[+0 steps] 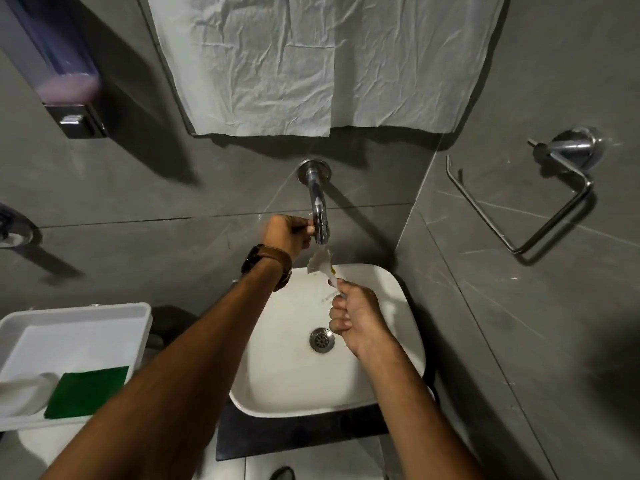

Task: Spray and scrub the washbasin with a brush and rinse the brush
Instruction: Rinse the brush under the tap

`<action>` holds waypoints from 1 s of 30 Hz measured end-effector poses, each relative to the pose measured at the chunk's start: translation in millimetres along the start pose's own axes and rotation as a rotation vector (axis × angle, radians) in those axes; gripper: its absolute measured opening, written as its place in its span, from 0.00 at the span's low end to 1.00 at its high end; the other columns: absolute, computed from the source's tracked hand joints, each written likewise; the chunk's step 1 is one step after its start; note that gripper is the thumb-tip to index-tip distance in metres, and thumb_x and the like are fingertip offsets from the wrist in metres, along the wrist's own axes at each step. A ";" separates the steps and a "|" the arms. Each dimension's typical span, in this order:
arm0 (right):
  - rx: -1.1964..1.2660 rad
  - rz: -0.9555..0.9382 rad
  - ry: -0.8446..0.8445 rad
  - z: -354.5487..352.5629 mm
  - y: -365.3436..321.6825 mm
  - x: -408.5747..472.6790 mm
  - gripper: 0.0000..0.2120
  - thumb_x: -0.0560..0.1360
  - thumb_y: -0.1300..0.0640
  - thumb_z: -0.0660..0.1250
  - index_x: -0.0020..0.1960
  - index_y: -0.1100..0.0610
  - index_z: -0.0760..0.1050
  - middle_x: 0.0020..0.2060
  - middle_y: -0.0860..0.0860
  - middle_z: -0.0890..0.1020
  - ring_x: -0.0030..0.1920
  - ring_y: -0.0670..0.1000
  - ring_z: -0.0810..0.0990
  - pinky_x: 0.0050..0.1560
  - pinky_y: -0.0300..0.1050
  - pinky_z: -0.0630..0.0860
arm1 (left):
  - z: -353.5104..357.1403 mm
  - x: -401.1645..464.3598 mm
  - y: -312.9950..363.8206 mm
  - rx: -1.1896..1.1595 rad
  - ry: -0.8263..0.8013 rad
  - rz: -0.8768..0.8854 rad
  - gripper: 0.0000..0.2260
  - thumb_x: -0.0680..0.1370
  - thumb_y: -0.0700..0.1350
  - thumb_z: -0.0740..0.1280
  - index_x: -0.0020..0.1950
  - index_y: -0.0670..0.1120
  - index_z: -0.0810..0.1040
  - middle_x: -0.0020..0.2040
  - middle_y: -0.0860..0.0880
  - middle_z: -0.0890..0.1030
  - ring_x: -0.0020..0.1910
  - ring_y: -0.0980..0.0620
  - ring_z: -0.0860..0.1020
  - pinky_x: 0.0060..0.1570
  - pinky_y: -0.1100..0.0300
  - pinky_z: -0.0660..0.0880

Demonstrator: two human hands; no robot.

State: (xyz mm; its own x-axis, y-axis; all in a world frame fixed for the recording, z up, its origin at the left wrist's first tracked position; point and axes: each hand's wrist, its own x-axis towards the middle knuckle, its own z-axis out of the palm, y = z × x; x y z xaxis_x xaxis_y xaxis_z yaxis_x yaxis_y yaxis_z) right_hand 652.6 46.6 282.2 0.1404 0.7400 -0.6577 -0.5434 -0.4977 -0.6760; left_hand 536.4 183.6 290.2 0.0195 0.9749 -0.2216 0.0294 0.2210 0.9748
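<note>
A white square washbasin [391,306] with a metal drain [322,340] sits below a chrome wall tap [320,216]. My left hand [289,233], with a brown watch strap on its wrist, is closed around the tap's spout end. My right hand [356,317] grips the handle of a white brush [320,262] over the basin. The brush head is held just under the tap's outlet. The handle is mostly hidden in my fist. I cannot tell if water is running.
A white tray [69,327] at the left holds a green scrub pad [86,391] and a white object [20,396]. A soap dispenser [59,71] hangs upper left, a metal ring holder [526,202] on the right wall, crumpled white sheet [311,57] above the tap.
</note>
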 end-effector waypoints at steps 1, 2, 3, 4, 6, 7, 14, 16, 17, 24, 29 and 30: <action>0.001 0.005 -0.004 0.1 -0.1 -0.3 0.09 0.83 0.58 0.59 0.47 0.56 0.74 0.25 0.47 0.61 0.22 0.44 0.55 0.20 0.33 0.51 | 0.0 -0.5 1.3 -0.007 -0.005 -0.012 0.09 0.78 0.32 0.63 0.55 0.35 0.80 0.40 0.47 0.81 0.37 0.53 0.79 0.38 0.62 0.79; 0.005 0.011 -0.007 0.1 -0.2 -0.7 0.09 0.83 0.59 0.59 0.45 0.56 0.73 0.24 0.47 0.61 0.21 0.44 0.55 0.20 0.33 0.51 | -0.2 -1.9 2.6 -0.004 -0.009 -0.013 0.10 0.78 0.32 0.62 0.56 0.34 0.80 0.39 0.46 0.81 0.35 0.54 0.78 0.37 0.63 0.79; 0.012 0.018 -0.009 0.0 -0.5 -1.0 0.10 0.83 0.59 0.58 0.44 0.56 0.73 0.23 0.46 0.61 0.21 0.44 0.55 0.19 0.33 0.51 | -0.2 -3.0 4.1 0.009 -0.011 -0.004 0.09 0.78 0.31 0.62 0.56 0.34 0.80 0.39 0.46 0.80 0.34 0.55 0.78 0.35 0.65 0.79; 0.020 0.022 -0.013 0.0 -1.1 -1.2 0.10 0.83 0.59 0.58 0.44 0.56 0.73 0.23 0.46 0.61 0.20 0.44 0.55 0.18 0.33 0.51 | -0.1 -3.9 5.4 0.023 -0.011 0.008 0.09 0.78 0.31 0.62 0.55 0.35 0.80 0.38 0.46 0.80 0.33 0.56 0.77 0.34 0.66 0.78; 0.036 0.026 -0.016 -0.2 -2.7 -0.6 0.10 0.84 0.59 0.57 0.46 0.56 0.73 0.22 0.46 0.61 0.19 0.43 0.55 0.18 0.33 0.51 | 0.4 -5.0 6.8 0.037 -0.009 0.022 0.09 0.78 0.31 0.62 0.54 0.35 0.80 0.38 0.46 0.80 0.32 0.57 0.77 0.35 0.66 0.78; 0.043 0.029 -0.017 -0.2 -3.7 0.3 0.10 0.84 0.60 0.57 0.46 0.56 0.73 0.22 0.46 0.61 0.19 0.43 0.55 0.18 0.33 0.51 | 0.6 -5.5 7.3 0.044 -0.007 0.027 0.09 0.78 0.31 0.62 0.53 0.36 0.80 0.38 0.47 0.80 0.31 0.58 0.77 0.35 0.66 0.78; -0.034 0.051 -0.004 -10.1 5.8 16.8 0.07 0.82 0.60 0.59 0.49 0.58 0.75 0.20 0.46 0.61 0.17 0.43 0.56 0.17 0.32 0.52 | 1.5 -6.6 10.5 0.020 -0.016 -0.004 0.08 0.78 0.30 0.62 0.50 0.37 0.79 0.36 0.47 0.79 0.31 0.56 0.75 0.36 0.63 0.75; -0.139 0.111 0.074 -18.1 23.6 21.3 0.08 0.81 0.64 0.58 0.47 0.61 0.75 0.22 0.47 0.60 0.17 0.44 0.55 0.19 0.31 0.52 | 2.0 -7.5 11.8 0.009 -0.017 -0.007 0.07 0.77 0.29 0.62 0.50 0.36 0.78 0.35 0.47 0.78 0.27 0.58 0.75 0.33 0.64 0.74; -0.158 0.129 0.104 -21.9 31.5 23.5 0.08 0.79 0.66 0.58 0.46 0.62 0.75 0.23 0.48 0.59 0.17 0.44 0.55 0.20 0.31 0.52 | 2.7 -7.5 12.0 0.033 -0.014 0.003 0.07 0.77 0.29 0.62 0.51 0.35 0.79 0.35 0.47 0.78 0.27 0.59 0.75 0.31 0.66 0.75; -0.088 0.035 0.058 -15.5 18.4 26.2 0.09 0.82 0.62 0.59 0.46 0.60 0.76 0.24 0.46 0.57 0.19 0.43 0.53 0.19 0.32 0.51 | 1.1 -5.3 9.2 0.065 -0.009 0.006 0.08 0.77 0.30 0.63 0.53 0.33 0.80 0.37 0.47 0.80 0.34 0.55 0.77 0.37 0.64 0.77; -0.064 0.006 0.029 -9.0 0.0 16.7 0.07 0.82 0.60 0.60 0.49 0.60 0.75 0.22 0.45 0.59 0.19 0.43 0.54 0.19 0.31 0.52 | -0.9 -4.0 5.2 0.264 0.001 0.106 0.06 0.77 0.35 0.68 0.50 0.41 0.83 0.37 0.52 0.82 0.38 0.54 0.79 0.43 0.60 0.80; -0.070 0.006 0.019 -8.9 -1.2 15.3 0.07 0.82 0.60 0.60 0.50 0.60 0.76 0.21 0.45 0.59 0.19 0.43 0.54 0.18 0.32 0.52 | -1.2 -4.1 5.7 0.280 -0.006 0.113 0.06 0.77 0.36 0.68 0.49 0.43 0.83 0.37 0.52 0.82 0.38 0.53 0.79 0.44 0.58 0.80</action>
State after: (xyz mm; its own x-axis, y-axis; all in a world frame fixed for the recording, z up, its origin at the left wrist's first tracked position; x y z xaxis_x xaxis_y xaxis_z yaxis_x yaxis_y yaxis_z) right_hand 662.8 54.5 270.0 0.1538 0.7287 -0.6674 -0.4851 -0.5327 -0.6934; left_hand 535.2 180.8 296.8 0.0443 0.9926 -0.1135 0.3007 0.0951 0.9490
